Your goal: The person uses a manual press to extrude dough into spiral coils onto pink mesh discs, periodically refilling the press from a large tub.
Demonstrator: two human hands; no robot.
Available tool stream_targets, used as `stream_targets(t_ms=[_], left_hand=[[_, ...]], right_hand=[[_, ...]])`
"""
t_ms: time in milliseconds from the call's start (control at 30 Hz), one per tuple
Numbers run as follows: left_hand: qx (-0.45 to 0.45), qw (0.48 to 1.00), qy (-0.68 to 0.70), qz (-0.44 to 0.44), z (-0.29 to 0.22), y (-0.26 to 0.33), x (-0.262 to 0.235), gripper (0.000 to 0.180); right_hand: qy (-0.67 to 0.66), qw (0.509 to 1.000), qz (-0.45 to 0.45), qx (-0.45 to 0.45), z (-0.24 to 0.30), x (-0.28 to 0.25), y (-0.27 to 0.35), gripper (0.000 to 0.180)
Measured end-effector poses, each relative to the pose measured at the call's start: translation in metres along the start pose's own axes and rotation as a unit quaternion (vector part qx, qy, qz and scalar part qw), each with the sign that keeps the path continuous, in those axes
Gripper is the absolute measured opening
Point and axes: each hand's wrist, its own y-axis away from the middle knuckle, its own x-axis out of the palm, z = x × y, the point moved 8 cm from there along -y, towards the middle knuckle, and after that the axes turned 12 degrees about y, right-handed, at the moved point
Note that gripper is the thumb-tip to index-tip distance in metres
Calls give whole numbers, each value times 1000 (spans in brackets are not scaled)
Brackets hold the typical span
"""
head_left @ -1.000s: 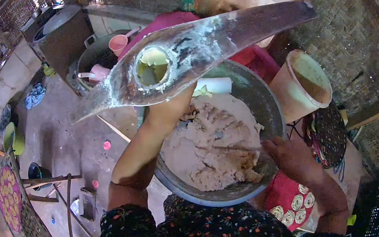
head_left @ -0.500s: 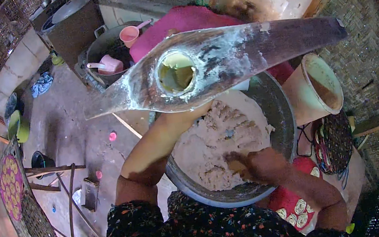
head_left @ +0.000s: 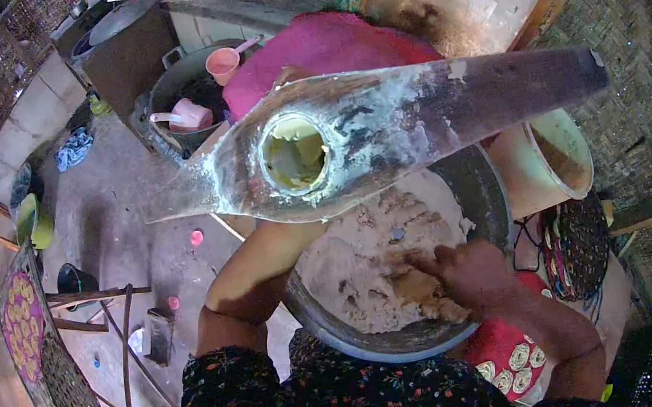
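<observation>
A long wooden bar [head_left: 381, 122], smeared with pale dough and with a round hole at its middle, spans the view in front of my left hand. My left forearm [head_left: 256, 274] runs up behind it. Those fingers are hidden, so I cannot see what they grip. Below the bar, a wide metal basin [head_left: 492, 203] holds a mass of pale, crumbly dough [head_left: 353, 263]. My right hand [head_left: 469, 270] is down at the dough's right side, its fingers bent. A flat tan piece shows under them; whether it is a tool or dough I cannot make out.
A tall pale bucket [head_left: 521, 168] stands right of the basin. Coiled pale dough pieces lie on a red cloth [head_left: 485, 344] below it. A large pot [head_left: 180, 141] with pink dippers stands back left. A woven rack [head_left: 74, 388] with more coils is at left.
The wooden bar sits lower in view and hides more of the dough's far side. My right hand has shifted slightly right, and the dough before it is more broken up.
</observation>
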Motion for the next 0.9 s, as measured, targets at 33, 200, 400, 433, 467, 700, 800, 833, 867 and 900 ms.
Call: stream_targets(t_ms=[33, 200, 400, 433, 467, 700, 800, 833, 867, 900], left_hand=[[2, 1000, -8, -3, -3, -1, -3, 21], [-4, 1000, -9, 7, 2, -8, 1, 22], [12, 996, -80, 37, -21, -32, -1, 23], [13, 994, -93, 49, -24, -35, 3, 23], [17, 992, -106, 59, -29, -38, 6, 23], [24, 966, -214, 141, -58, -51, 28, 25], [50, 965, -196, 168, -69, -58, 22, 28], [34, 959, -227, 168, -62, -61, 14, 29], [19, 952, -254, 170, -62, -66, 12, 30], [46, 942, -266, 200, -69, -69, 25, 31]], right_hand=[[-13, 998, -66, -16, 2, -3, -9, 45], [-97, 994, -2, -39, 20, 45, -48, 45], [-186, 979, 22, -85, 47, 34, -14, 43], [-184, 978, 74, -68, 48, 40, -7, 41], [-184, 978, 72, -66, 47, 44, 0, 41], [-312, 948, 58, -32, -15, 7, 83, 33], [-402, 915, -2, -5, -48, -40, 126, 33], [-459, 888, 16, 27, -58, -41, 139, 33], [-454, 890, 3, 36, -66, -42, 153, 33], [-457, 888, -34, 39, -74, -44, 168, 34]])
